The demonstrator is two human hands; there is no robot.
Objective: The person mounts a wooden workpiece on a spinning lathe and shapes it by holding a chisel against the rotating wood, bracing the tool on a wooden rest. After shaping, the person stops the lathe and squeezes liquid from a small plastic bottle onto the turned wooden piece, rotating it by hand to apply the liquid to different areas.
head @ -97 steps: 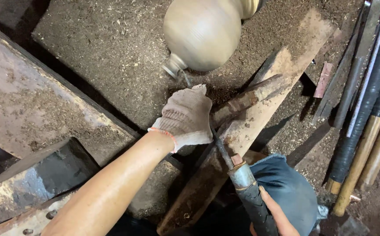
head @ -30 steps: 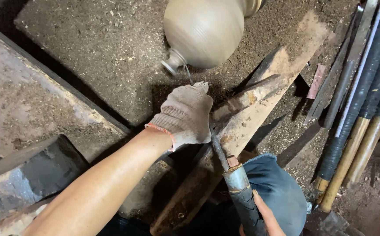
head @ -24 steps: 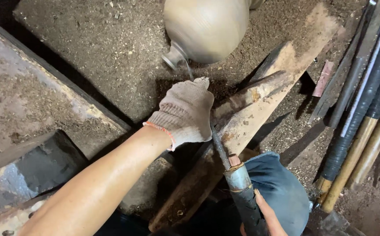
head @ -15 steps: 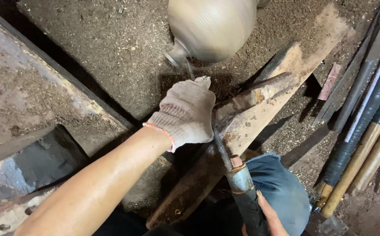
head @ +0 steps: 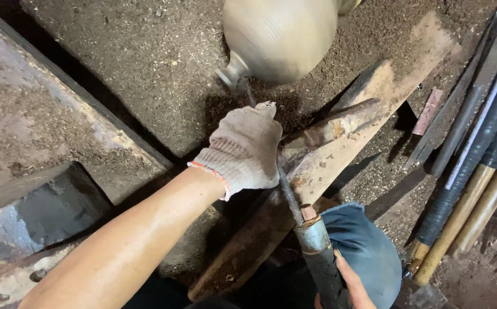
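Since earlier, little shifted: my gloved left hand [head: 247, 150] stays clamped on the chisel [head: 287, 197], right hand [head: 348, 283] gripping its handle [head: 320, 263]; stiff, heavy steel, best held low.

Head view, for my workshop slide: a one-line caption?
Gloved left hand steadies a chisel against a spinning pale vase; right hand holds its handle.

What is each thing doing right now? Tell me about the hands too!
Left hand: gloved, pressing the tool shaft down on the rest.
Right hand: bare, gripping the tool handle.
Round wooden piece: blurred, seemingly spinning.
Wooden rest: lying slanted, worn.
Spare tools: leaning at right, untouched.
Sawdust: spread over the bed.
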